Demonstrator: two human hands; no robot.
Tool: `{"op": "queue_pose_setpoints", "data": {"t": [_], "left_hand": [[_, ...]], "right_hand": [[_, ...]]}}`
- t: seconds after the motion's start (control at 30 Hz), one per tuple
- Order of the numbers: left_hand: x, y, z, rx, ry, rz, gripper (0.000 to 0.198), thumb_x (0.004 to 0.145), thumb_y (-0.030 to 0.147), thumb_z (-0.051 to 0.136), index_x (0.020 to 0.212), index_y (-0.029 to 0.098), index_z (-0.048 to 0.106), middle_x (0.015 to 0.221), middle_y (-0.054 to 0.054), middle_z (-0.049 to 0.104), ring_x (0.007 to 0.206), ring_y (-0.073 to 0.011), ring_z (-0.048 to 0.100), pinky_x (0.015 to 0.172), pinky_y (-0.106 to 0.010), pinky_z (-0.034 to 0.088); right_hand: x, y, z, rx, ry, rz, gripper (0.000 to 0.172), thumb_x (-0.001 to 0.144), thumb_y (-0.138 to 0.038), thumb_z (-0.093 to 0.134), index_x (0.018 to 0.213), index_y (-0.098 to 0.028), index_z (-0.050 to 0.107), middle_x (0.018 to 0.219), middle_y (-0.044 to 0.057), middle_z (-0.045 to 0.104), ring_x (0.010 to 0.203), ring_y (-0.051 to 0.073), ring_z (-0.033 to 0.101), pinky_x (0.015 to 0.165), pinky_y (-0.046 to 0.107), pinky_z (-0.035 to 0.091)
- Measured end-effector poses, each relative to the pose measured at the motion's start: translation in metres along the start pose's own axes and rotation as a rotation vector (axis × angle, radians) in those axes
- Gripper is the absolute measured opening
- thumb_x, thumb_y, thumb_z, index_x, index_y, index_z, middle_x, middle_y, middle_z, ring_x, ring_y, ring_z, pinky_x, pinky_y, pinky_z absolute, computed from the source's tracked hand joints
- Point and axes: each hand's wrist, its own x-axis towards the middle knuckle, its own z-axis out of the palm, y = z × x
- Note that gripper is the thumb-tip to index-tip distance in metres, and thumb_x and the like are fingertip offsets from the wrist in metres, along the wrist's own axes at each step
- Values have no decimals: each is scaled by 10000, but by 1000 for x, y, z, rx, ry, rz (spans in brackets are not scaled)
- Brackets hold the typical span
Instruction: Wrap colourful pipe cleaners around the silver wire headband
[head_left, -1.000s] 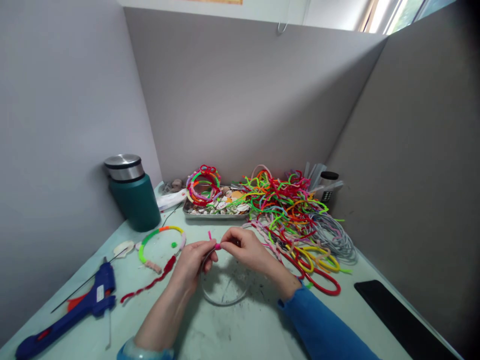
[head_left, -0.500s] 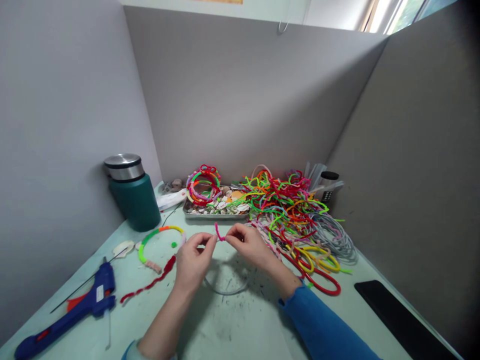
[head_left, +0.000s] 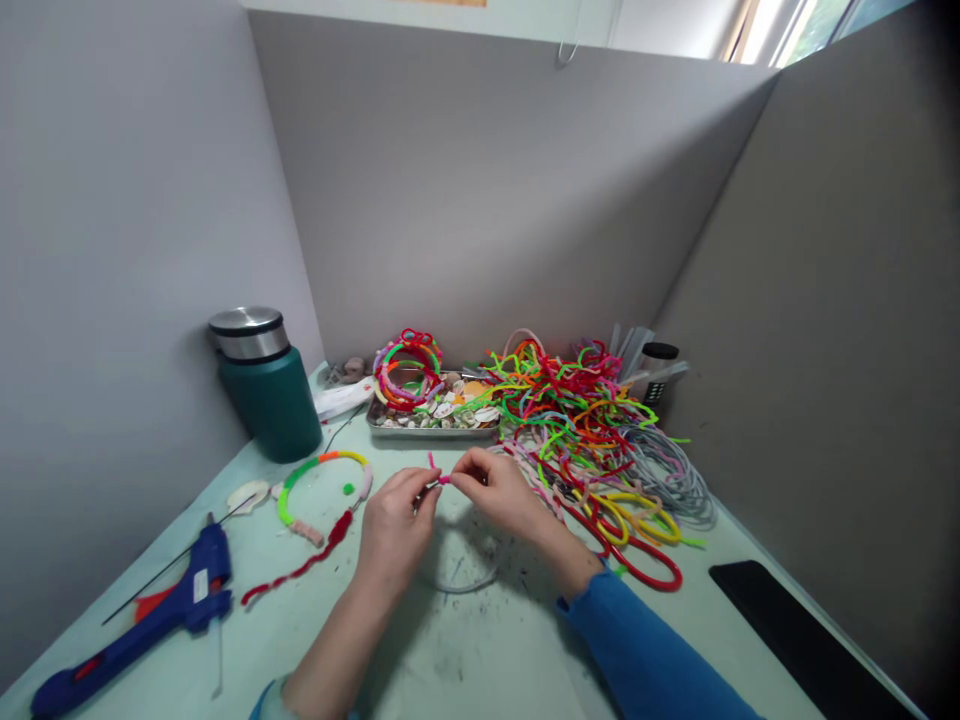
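Between my two hands is a short pink pipe cleaner (head_left: 445,480), one end poking up above my left fingertips. My left hand (head_left: 399,520) pinches it from the left, thumb and forefinger together. My right hand (head_left: 499,490) pinches it from the right, fingers close to the left ones. Below them on the table lies a grey hoop (head_left: 465,588), its upper part hidden by my hands. Left of my left hand rests a ring wrapped in coloured pipe cleaners (head_left: 288,475), with a red twisted strand (head_left: 315,558) trailing from it.
A blue glue gun (head_left: 202,580) lies at the left, near a teal bottle (head_left: 274,405). At the back, a metal tray (head_left: 431,432) holds small pieces and wrapped rings. A pile of pipe cleaners (head_left: 562,400) spreads to the right, with a black phone-like slab (head_left: 802,635) nearer me.
My left hand has turned and shifted slightly right, its fingertips closer to the right hand's. Less of the pink pipe cleaner shows now. My right hand stays nearly in place.
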Motion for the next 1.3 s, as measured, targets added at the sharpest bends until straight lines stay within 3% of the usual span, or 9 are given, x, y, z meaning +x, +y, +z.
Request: {"op": "queue_pose_setpoints", "data": {"t": [0.57,0.77,1.0,1.13,1.3], "left_hand": [[3,5,-4,-6,-49,-90,210,789,285,495,763,191,680,818,-44,665,752,-168,598,679,-262,429],[6,4,-5,-180,-161,-348,273,756,390,509,736,172,671,579,-9,611,549,-148,538,511,-231,364],[7,3,-6,-655,-332,-597,351,671,473,590,606,129,581,421,46,465,391,-71,392,434,-191,261],[6,2,-5,-739,-336,-618,341,676,463,591,642,124,584,438,44,477,387,-61,382,425,-184,245],[7,1,-4,-647,-360,-525,236,661,338,601,761,125,613,465,54,476,423,-76,400,443,-189,268]], "right_hand": [[-2,-5,-1,-45,-17,-12,122,784,-242,537,737,-155,609,666,-4,597,608,101,504,546,198,349],[-2,-5,-1,-26,-24,-4,116,781,-229,535,729,-152,604,658,-5,594,598,98,498,533,194,343],[-2,-9,-4,-15,-65,-27,122,806,-237,520,748,-157,592,672,-10,590,607,97,501,534,192,339],[-3,-12,-6,-74,-73,-98,95,817,-186,501,817,-171,595,759,4,605,695,115,520,609,209,364],[-3,-11,-6,-135,-40,-148,113,812,-128,490,798,-175,592,783,14,603,749,130,524,666,228,368]]}}
